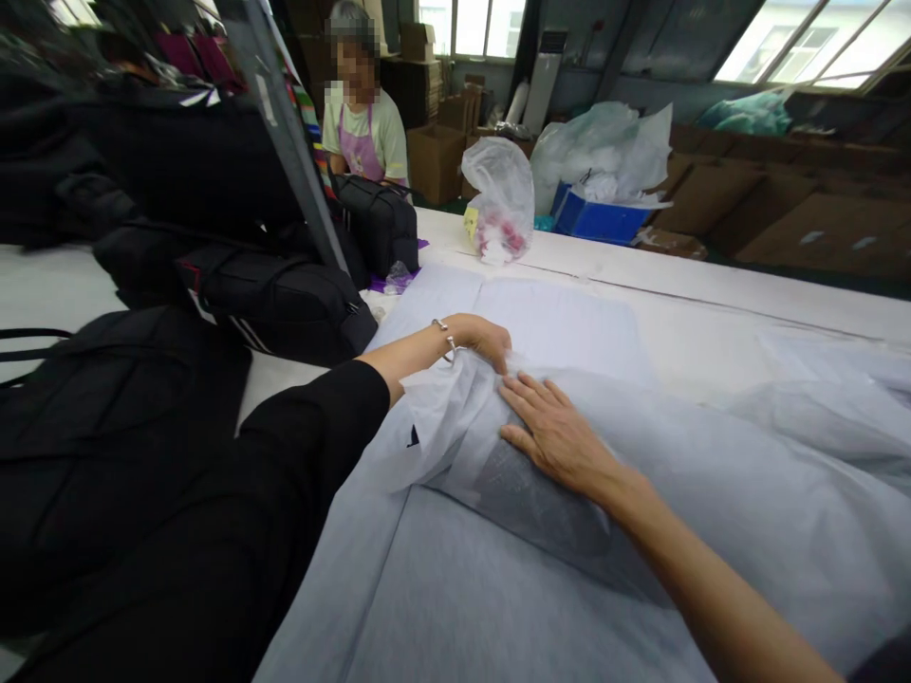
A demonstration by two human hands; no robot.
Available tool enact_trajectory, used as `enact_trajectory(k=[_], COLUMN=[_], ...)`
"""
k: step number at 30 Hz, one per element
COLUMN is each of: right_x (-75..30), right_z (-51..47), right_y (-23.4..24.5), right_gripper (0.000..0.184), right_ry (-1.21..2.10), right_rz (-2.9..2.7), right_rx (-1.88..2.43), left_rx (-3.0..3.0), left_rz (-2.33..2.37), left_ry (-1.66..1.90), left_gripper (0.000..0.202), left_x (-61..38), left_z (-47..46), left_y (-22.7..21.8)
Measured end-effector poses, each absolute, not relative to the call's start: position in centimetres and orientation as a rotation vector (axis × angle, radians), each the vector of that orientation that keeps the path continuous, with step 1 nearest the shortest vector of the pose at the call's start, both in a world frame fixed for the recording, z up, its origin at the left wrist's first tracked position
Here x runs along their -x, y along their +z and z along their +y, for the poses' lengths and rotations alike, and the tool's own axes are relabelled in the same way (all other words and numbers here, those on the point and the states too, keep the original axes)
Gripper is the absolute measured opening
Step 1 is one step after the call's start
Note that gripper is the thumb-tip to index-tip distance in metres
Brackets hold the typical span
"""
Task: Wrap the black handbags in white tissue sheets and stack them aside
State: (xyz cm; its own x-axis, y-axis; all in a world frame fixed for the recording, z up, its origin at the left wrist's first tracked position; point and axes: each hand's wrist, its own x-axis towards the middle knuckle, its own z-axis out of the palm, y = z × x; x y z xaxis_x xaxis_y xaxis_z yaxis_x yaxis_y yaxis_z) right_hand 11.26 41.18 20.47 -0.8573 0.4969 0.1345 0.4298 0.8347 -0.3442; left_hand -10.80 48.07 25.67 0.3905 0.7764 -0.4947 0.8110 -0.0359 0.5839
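Note:
A thin white non-woven cover (455,427) lies over a dark item on a stack of pale fabric sheets (498,588). My left hand (484,339), with a silver bracelet at the wrist, curls its fingers round the top edge of the white cover. My right hand (551,432) lies flat on the cover with its fingers stretched out, pressing it down over the dark item underneath. The dark item shows only as a grey shape through the cover.
Black bags (285,294) are piled at the left of the white table (712,294). A person in a purple apron (362,133) sits at the far side behind a black bag (381,223). A clear plastic bag (502,204), a blue box (598,218) and cardboard boxes stand further back.

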Motion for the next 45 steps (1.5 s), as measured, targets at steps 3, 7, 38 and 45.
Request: enact_trajectory(k=[3, 7, 38, 45], right_x=[-11.2, -11.6, -10.6, -10.4], right_z=[42.8, 42.8, 44.3, 43.8], right_y=[18.9, 18.7, 18.4, 18.6], right_gripper=[0.055, 0.055, 0.054, 0.054], right_ry=[0.43, 0.372, 0.308, 0.34], right_rz=[-2.828, -2.8, -2.832, -2.808], right_rx=[0.737, 0.718, 0.684, 0.711], left_rx=[-1.796, -1.653, -1.158, -2.278], left_rz=[1.381, 1.417, 2.294, 2.231], left_ry=[0.152, 0.728, 1.147, 1.247], left_gripper=[0.026, 0.049, 0.02, 0.021], left_x=[13.7, 19.1, 24.0, 15.7], left_z=[46.2, 37.7, 34.9, 37.1], left_y=[26.4, 26.0, 16.0, 22.3])
